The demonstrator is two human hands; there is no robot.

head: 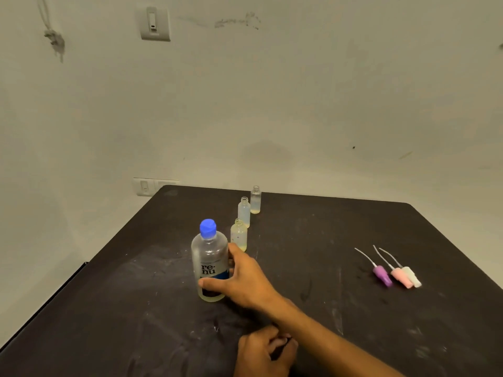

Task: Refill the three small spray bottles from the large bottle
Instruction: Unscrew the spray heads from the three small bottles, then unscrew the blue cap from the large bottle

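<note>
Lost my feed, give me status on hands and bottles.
Right hand grips blue-capped large clear bottle. Left hand curled on table. Three small open bottles behind, unobstructed.

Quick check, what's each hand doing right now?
Right hand: gripping the large bottle, which stands capped on the table.
Left hand: resting on the table, fingers curled, holding nothing visible.
</note>
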